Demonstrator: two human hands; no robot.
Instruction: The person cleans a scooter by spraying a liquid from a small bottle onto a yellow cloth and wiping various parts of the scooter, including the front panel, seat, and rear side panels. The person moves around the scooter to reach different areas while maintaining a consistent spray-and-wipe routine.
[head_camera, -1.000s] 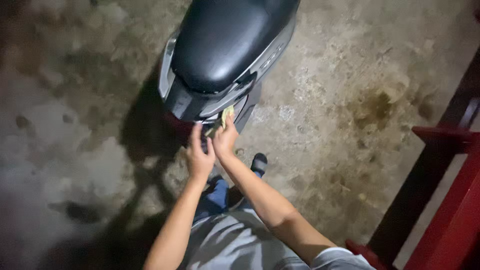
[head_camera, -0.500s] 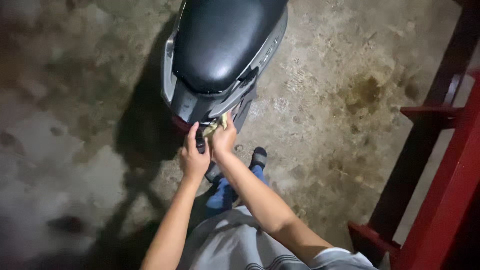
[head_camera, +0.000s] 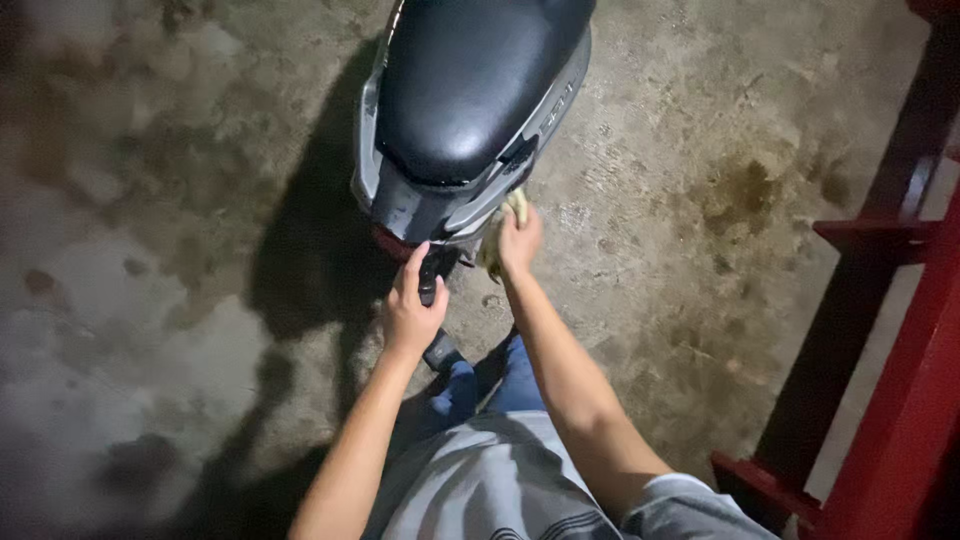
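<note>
a scooter (head_camera: 470, 130) stands with its tail end toward the camera. its seat (head_camera: 465, 80) is a broad, rounded pad of smooth black material with a dull sheen, narrowing toward the back. grey plastic body panels (head_camera: 400, 205) wrap under the seat in hard, angled shapes, and a strip of red tail light (head_camera: 392, 243) shows just beneath the rear edge. a small yellowish cloth (head_camera: 500, 240), soft and crumpled, is pressed against the grey panel at the scooter's right rear corner.

the ground is a rough concrete floor (head_camera: 180, 300), mottled grey and brown, with dark blotches and a rusty stain (head_camera: 745, 190) off to the right. the light is dim and casts a heavy shadow (head_camera: 310, 250) to the left of the scooter. at the right edge runs a red painted metal frame (head_camera: 900, 330) with flat crossbars.

both arms reach forward from the bottom of the view, bare to the elbow, over a grey shirt (head_camera: 490, 480) and blue trousers (head_camera: 500, 385); a dark shoe (head_camera: 440, 350) shows on the floor below the hands. the left hand (head_camera: 412, 310) is raised to the underside of the tail, fingers curled up around a dark part below the red light; how firmly it grips cannot be told. the right hand (head_camera: 520, 240) is closed around the cloth, knuckles up, holding it against the side panel just below the seat's edge. the two hands are near each other but apart.
</note>
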